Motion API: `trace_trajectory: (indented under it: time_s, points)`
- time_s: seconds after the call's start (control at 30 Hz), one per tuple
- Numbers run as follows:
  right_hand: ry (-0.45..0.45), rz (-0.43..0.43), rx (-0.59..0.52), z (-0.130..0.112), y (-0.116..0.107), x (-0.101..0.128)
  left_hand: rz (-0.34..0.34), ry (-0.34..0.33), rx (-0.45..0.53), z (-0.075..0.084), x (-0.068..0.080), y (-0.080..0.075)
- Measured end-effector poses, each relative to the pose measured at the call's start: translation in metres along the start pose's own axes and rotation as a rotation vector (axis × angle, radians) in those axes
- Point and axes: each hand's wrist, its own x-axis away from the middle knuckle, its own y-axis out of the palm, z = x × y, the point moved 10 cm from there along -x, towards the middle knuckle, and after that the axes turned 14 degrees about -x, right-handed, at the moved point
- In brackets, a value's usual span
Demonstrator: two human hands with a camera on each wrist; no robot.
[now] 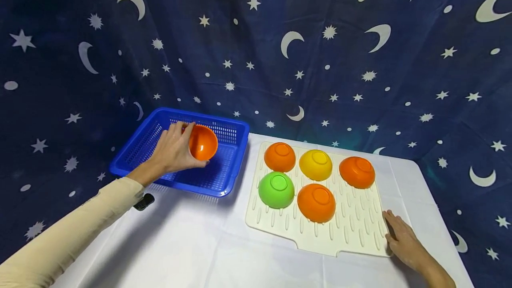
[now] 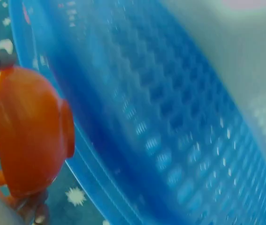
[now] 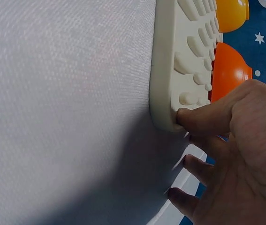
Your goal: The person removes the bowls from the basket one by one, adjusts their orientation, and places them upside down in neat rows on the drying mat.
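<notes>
Orange bowl (image 1: 203, 142) sits tipped on its side in your left hand (image 1: 174, 150), held over the blue basket (image 1: 224, 177) at the left of the desk (image 1: 192, 243); from the head camera your left arm stretches forward in a cream sleeve (image 1: 72, 230), fingers curled round the bowl's rim with its hollow facing right. Your right hand (image 1: 404, 239) lies low on the desk, fingers relaxed and holding nothing, its fingertips touching the near right corner of the cream drying mat (image 1: 352, 230), which carries five upturned bowls: three orange, one yellow (image 1: 315, 164) and one green (image 1: 276, 190). In the left wrist view the orange bowl (image 2: 29, 140) fills the left edge, its foot ring pointing at the blurred basket mesh (image 2: 170, 131). In the right wrist view your thumb (image 3: 208, 119) presses against the mat's edge (image 3: 163, 70), the other fingers loosely bent just above the white cloth (image 3: 67, 112).
</notes>
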Motion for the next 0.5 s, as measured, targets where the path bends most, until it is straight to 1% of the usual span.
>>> trace_trajectory:
  time_s: [0.07,0.17,0.27,0.33,0.5]
  points:
    - [-0.002,0.006,-0.001,-0.001,-0.001,0.000,0.018,-0.028,0.029,0.005,0.008,-0.003]
    - [-0.004,0.024,0.017,-0.002,-0.002,0.000,0.026,-0.071,0.081,0.013,0.016,-0.007]
    - [0.003,0.045,0.036,-0.001,-0.001,0.001,0.041,-0.091,0.117,0.021,0.021,-0.011]
    - [0.009,0.059,0.044,-0.001,0.000,0.001,0.065,-0.086,0.121,0.028,0.023,-0.015]
    - [0.016,0.090,0.063,0.000,0.001,0.000,0.134,-0.045,0.118,0.047,0.028,-0.026]
